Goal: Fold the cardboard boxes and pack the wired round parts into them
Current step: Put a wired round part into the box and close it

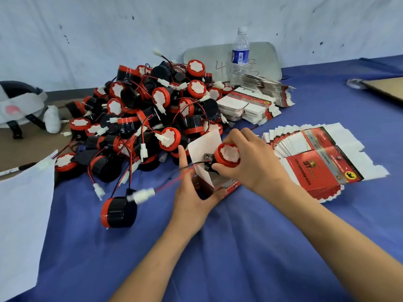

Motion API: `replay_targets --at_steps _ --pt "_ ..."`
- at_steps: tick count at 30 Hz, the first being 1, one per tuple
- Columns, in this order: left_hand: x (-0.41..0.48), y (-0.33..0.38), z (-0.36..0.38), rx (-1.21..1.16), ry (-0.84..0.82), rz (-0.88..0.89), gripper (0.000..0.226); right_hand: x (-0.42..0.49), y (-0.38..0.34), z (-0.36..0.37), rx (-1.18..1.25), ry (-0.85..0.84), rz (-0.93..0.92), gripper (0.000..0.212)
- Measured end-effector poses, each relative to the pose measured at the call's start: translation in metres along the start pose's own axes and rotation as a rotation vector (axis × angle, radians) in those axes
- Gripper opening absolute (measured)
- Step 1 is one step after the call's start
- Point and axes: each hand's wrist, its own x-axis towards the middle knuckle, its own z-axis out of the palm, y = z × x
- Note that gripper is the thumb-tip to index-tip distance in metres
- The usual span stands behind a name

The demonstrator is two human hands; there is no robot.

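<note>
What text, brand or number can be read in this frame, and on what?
"4" handwritten on the grey board; marks beside it unclear.
"ST" on the top flat red box; its smaller print is blurred.
Water bottle label: too small to read.

- Left hand (194, 192): grips base of cardboard box (204, 144); white flap upright, box mouth open.
- Right hand (255, 162): fingers curled round round part (227, 158), red face toward camera, at box mouth.
- Wire (174, 179): runs left from part, across left hand, to white connector (141, 194).
- Parts pile (148, 105): behind hands on blue table (239, 247).
- Loose part (117, 212): left of hands, on its side.
- Flat box blanks (322, 158): fanned out, right of hands.
- Water bottle (239, 53): upright at rear.
</note>
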Motion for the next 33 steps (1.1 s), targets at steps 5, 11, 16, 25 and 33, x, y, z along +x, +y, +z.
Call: replay_targets --at_steps 5,11,16,25,33 --pt "-0.004 0.003 0.0 0.005 0.029 -0.022 0.115 0.002 -0.001 -0.001 -0.205 -0.04 -0.079 0.054" --pt "-0.004 0.005 0.001 0.105 -0.026 0.02 0.109 0.008 0.003 -0.011 -0.366 -0.323 -0.214 0.048" --pt "-0.004 0.006 0.001 0.111 -0.048 0.032 0.106 0.007 -0.001 -0.007 -0.397 -0.44 -0.129 0.042" --pt "-0.006 0.007 0.0 0.221 -0.045 0.1 0.08 -0.002 -0.007 -0.017 -0.419 -0.583 -0.08 0.029" --pt "-0.006 0.002 -0.001 0.246 -0.05 0.046 0.054 -0.014 -0.04 -0.028 0.252 -0.204 -0.144 0.052"
